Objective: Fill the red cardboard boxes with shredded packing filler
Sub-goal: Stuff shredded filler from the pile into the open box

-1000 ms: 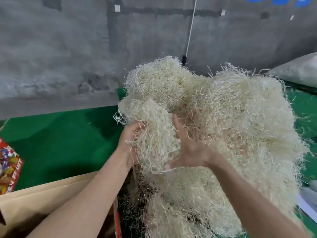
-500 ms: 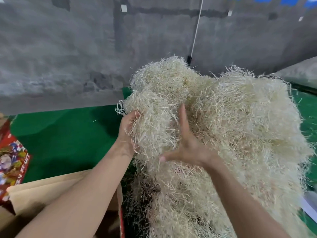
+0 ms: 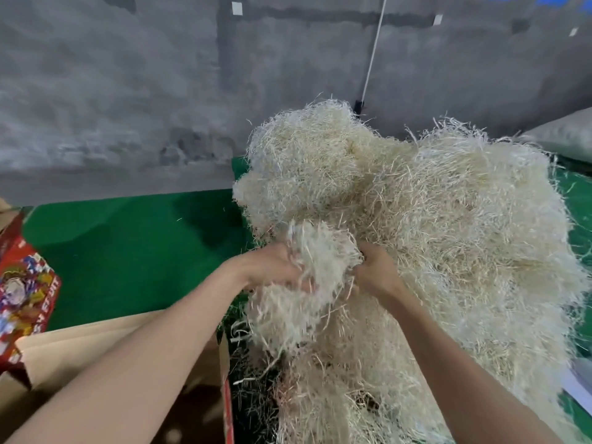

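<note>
A big heap of pale shredded packing filler (image 3: 442, 238) rises on the green table at the centre and right. From its near left side a loose clump of filler (image 3: 317, 264) is pulled away, gripped by my left hand (image 3: 272, 267) on its left and my right hand (image 3: 376, 274) on its right. Both hands have their fingers curled into the strands. Below my left forearm an open red cardboard box (image 3: 226, 395) shows its brown inner flaps and red edge; its inside is mostly hidden by my arm.
A second red printed box (image 3: 25, 293) lies at the left edge. Green table covering (image 3: 128, 251) stretches between it and the heap. A grey concrete wall stands behind, with a white cord (image 3: 373, 52) hanging down it. A pale sack (image 3: 570, 136) sits at the far right.
Both hands have come down and toward me, tearing a clump off the heap's side. My right hand, flat against the filler before, now curls round the strands.
</note>
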